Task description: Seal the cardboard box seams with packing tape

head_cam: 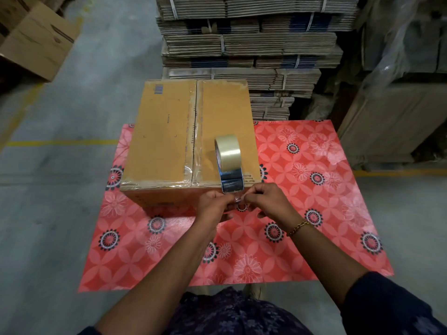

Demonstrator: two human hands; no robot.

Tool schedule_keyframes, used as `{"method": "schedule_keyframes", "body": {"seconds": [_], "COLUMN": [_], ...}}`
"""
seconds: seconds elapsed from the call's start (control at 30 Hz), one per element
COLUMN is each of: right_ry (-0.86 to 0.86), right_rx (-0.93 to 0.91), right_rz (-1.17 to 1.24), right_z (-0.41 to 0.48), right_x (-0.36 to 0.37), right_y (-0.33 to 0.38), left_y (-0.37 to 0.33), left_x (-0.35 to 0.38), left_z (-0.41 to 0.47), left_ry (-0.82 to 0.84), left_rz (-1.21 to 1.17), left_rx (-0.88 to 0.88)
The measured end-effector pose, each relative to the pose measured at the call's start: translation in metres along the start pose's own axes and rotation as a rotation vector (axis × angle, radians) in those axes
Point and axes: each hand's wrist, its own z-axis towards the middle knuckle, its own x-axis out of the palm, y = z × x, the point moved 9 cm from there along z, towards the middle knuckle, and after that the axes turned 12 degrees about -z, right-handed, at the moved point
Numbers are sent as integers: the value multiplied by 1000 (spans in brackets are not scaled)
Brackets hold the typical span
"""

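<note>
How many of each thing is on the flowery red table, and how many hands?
Cardboard box: 1
Tape dispenser on the box: 1
Hands, left hand and right hand, pinching the tape end: 2
Total: 4

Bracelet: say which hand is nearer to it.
Right. The bracelet circles the wrist just behind the right hand. The left hand is farther off, to its left, pinching the tape end.
</note>
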Motion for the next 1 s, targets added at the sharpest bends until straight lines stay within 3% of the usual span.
{"method": "schedule_keyframes", "body": {"seconds": [0.23,0.37,0.5,0.57,1.0], "right_ry": [-77,-123,95,121,-71], "right_rx": [-6,126,225,240,174], "right_rz": [42,290,369,425,450], "right_z": [-4,-12,-18,-18,-18], "right_x": [1,0,29,38,39], "right_y": [0,-16,-21,-19,-12], "left_y": [-2,-3,-2,-2,3], "left_x": [2,1,0,0,-3], "left_z": [-2,-3,-3,-3,-3], "left_ry": [6,11,30,37,11], "left_rz": [-2,-7,10,8,-81], "left_rx": [-6,1,-6,-11,-100]}}
